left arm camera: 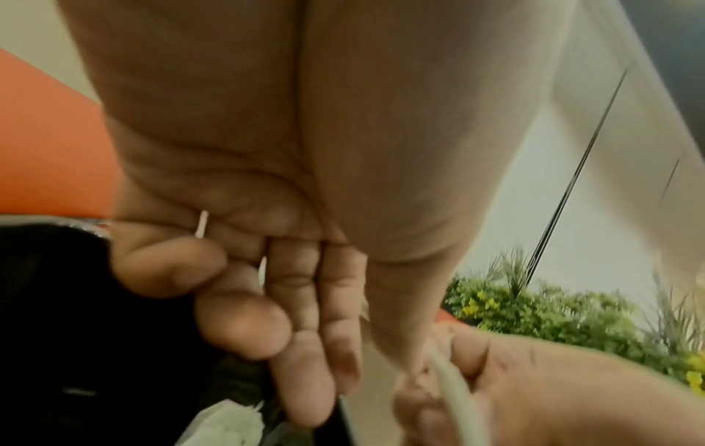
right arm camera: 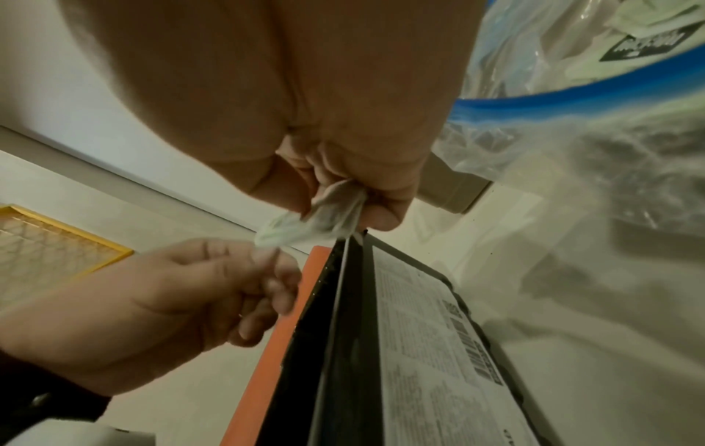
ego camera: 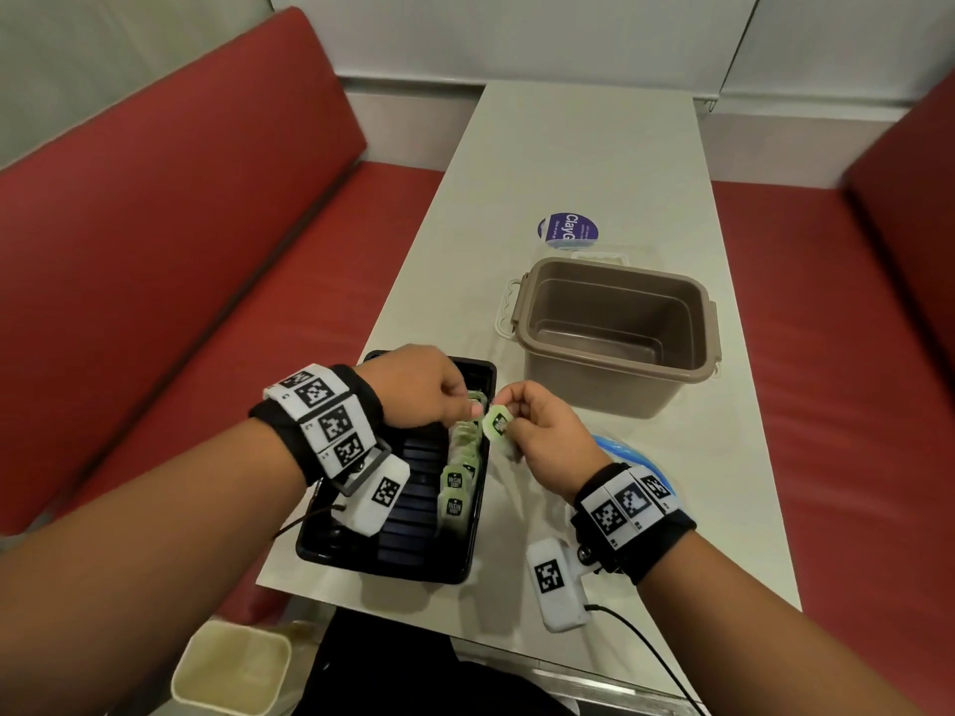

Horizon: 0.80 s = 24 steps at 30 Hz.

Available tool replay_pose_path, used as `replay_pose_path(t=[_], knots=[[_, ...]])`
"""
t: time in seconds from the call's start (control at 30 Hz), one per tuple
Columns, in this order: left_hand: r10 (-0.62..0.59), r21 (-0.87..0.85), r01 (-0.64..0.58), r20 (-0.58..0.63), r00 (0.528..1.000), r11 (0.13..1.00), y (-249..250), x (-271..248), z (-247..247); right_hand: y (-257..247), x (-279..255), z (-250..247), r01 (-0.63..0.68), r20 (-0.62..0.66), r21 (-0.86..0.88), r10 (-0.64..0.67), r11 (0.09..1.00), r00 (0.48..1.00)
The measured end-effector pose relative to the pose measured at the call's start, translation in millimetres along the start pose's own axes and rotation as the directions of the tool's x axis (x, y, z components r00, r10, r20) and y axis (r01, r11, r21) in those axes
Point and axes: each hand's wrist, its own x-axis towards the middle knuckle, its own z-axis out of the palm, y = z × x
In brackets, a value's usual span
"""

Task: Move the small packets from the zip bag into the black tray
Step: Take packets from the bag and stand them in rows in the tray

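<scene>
The black tray (ego camera: 362,555) sits at the table's near left, with several green-labelled packets (ego camera: 455,501) lined along its right side. Just past the tray's right rim, my right hand (ego camera: 509,421) pinches a small bunch of packets (ego camera: 497,423), seen from below as crumpled pale packets (right arm camera: 328,217). My left hand (ego camera: 473,413) reaches across the tray and pinches the tip of that bunch (right arm camera: 267,250). The clear zip bag (ego camera: 628,454) with its blue zip lies under my right wrist, and more packets (right arm camera: 648,39) show inside it.
A brown plastic tub (ego camera: 615,266) stands behind the bag at the right, with a clear lid bearing a purple sticker (ego camera: 568,232) beyond it. Red bench seats (ego camera: 155,250) flank the narrow table. A cream bin (ego camera: 232,669) sits below the table's near edge.
</scene>
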Motion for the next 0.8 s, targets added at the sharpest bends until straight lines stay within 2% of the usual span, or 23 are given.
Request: replay_pose_path(t=[0.13,0.23,0.4,0.53,0.67,0.8], knots=[[0.051,-0.095,-0.062,-0.114,0.992,0.994,13.2,-16.4,-7.8,-2.9,-3.4,2.7,0.107,-0.005,0.043,-0.107,0.993,0.994],[0.101,-0.006,-0.103,-0.16,0.982,0.995,19.0,-24.4,-5.3,-5.5,-5.5,4.5,0.107,-0.02,0.086,-0.106,0.991,0.994],[0.13,0.055,-0.12,-0.235,0.963,0.991,23.6,-33.4,-6.7,-8.5,-8.7,4.0,0.087,-0.024,-0.1,-0.09,0.991,0.996],[0.109,0.088,-0.094,-0.193,0.975,0.992,21.4,-35.3,-6.3,-10.3,-12.1,6.0,0.089,-0.017,-0.125,-0.092,0.988,0.996],[0.02,0.145,-0.002,-0.123,0.992,0.989,11.7,-31.5,-2.6,-2.3,-9.3,7.8,0.071,-0.079,-0.234,-0.092,0.97,0.993],[-0.08,0.245,0.048,0.122,0.989,0.968,6.5,-21.2,11.4,6.1,-7.5,8.3,-0.044,-0.048,-0.303,0.031,0.952,0.998]])
